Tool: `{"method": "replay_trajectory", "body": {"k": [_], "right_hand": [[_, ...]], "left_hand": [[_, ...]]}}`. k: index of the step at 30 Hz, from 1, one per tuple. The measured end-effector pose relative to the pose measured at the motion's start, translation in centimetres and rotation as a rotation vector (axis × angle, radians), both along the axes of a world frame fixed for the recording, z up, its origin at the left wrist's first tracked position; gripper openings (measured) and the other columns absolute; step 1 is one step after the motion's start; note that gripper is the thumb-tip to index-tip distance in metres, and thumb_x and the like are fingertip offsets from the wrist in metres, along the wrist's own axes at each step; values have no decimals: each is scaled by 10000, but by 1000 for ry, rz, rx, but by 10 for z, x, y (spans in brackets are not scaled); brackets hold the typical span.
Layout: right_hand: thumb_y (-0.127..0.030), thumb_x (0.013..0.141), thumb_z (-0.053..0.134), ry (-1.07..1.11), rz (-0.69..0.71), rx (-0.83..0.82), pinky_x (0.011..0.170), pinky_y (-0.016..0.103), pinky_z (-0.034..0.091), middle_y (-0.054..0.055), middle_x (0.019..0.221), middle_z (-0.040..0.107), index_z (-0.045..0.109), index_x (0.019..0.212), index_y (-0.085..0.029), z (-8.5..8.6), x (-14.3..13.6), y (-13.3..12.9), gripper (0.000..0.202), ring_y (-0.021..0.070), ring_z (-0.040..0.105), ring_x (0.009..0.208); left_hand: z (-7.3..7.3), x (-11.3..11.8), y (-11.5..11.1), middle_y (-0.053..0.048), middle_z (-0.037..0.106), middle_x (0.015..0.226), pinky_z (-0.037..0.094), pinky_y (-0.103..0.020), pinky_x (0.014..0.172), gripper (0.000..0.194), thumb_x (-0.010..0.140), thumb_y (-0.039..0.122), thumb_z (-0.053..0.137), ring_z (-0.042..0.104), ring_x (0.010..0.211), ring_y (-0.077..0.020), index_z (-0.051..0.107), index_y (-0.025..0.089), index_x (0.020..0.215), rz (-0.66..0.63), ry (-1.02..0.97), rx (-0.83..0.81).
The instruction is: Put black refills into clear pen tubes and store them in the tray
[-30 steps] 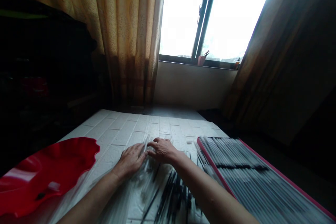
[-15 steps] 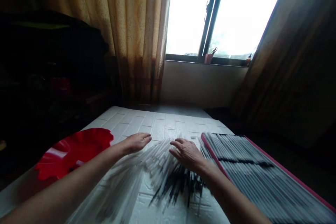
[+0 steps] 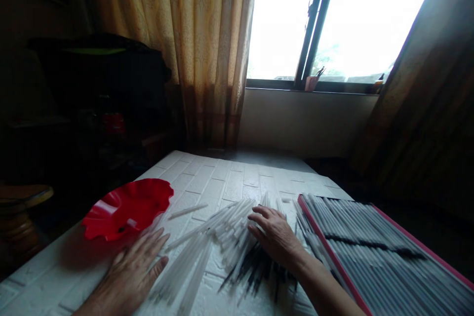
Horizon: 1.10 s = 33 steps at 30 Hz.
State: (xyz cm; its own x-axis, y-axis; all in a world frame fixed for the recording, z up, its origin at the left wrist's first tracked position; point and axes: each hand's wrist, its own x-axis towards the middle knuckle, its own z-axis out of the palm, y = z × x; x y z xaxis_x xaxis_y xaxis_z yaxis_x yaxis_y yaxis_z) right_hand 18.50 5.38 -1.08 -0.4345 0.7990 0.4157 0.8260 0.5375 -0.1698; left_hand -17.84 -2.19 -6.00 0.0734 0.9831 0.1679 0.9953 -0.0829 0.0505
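My left hand (image 3: 135, 269) is spread flat over the table's left side, palm down and holding nothing, between the red wavy-rimmed bowl (image 3: 129, 207) and a fan of clear, thin tubes (image 3: 185, 271). On the heap of whitish tubes (image 3: 229, 227) rests my right hand (image 3: 272, 232), its fingers curved and slightly apart; what lies under its palm is hidden. Dark-ended sticks (image 3: 255, 269) poke out below that hand. To its right, a pink-edged box (image 3: 381, 256) holds rows of similar grey-white sticks.
The table (image 3: 211, 177) has a white brick-patterned cover. A wooden stool (image 3: 25, 197) stands at the left edge. Behind are a curtain (image 3: 207, 49), a window and a pink cup with pens (image 3: 311, 83) on the sill. Dark bulky items fill the left background.
My left hand has moved from the far side of the tubes back toward me and left, near the bowl. My right hand stays on the heap. The view has shifted left.
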Motion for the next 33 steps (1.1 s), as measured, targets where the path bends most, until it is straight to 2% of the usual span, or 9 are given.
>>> {"method": "replay_trajectory", "body": {"k": [3,6,12,17,21,23,26,29,33], "right_hand": [[-263,882,553,5,16,-2,933,462,442,120,1156,654,693,1030,-200,2,2,-2,212,276,593,1084],[-243,875,556,17,14,7,923,459,453,123,1145,661,697,1019,-195,4,5,-4,207,277,604,1066],[-260,877,546,66,-10,5,922,454,464,126,1141,666,700,1026,-197,6,14,-2,223,276,613,1057],[-209,888,461,153,-90,5,918,409,486,135,1135,666,675,1085,-157,0,18,5,295,253,624,1039],[-191,849,483,177,-192,61,882,384,519,132,1092,680,681,1051,-163,-11,22,7,284,253,644,1001],[-210,824,510,161,-216,130,828,392,546,122,1066,688,680,1023,-194,-17,26,6,262,262,660,959],[-247,795,563,90,-137,249,785,418,562,94,1107,682,643,1084,-251,-26,35,7,299,286,656,979],[-265,813,578,102,-32,328,782,424,564,72,1153,671,589,1174,-287,-34,40,8,363,294,637,1035],[-231,867,513,303,-96,319,821,457,544,64,1147,669,587,1175,-321,-36,33,4,330,294,619,1070]], "left_hand": [[0,5,11,-90,418,1457,384,-521,1026,566,917,564,317,376,1334,-321,439,269,1384,-55,-28,14],[6,20,23,-70,444,1444,402,-455,1040,544,913,563,349,431,1303,-296,467,286,1366,-207,-54,48],[34,53,46,-32,409,1472,383,-408,1063,525,919,562,344,407,1324,-253,448,315,1370,-361,-109,55],[59,60,107,-119,416,1458,322,-415,1093,690,893,624,300,376,1339,-273,420,167,1397,-337,-186,-133],[50,69,144,-98,474,1415,370,-401,1062,644,924,589,240,442,1297,-258,450,185,1379,-410,-207,-180],[38,73,147,-74,454,1429,329,-449,1084,628,921,597,238,401,1322,-275,449,224,1381,-468,-220,-213],[27,76,136,2,401,1461,222,-538,1112,528,926,571,284,320,1365,-281,401,353,1392,-561,-252,-209],[32,79,124,45,374,1466,236,-554,1107,480,930,496,363,323,1361,-284,330,420,1403,-540,-215,-252],[39,82,118,77,392,1448,304,-526,1092,490,906,478,430,365,1340,-279,335,455,1387,-520,-168,-239]]}}
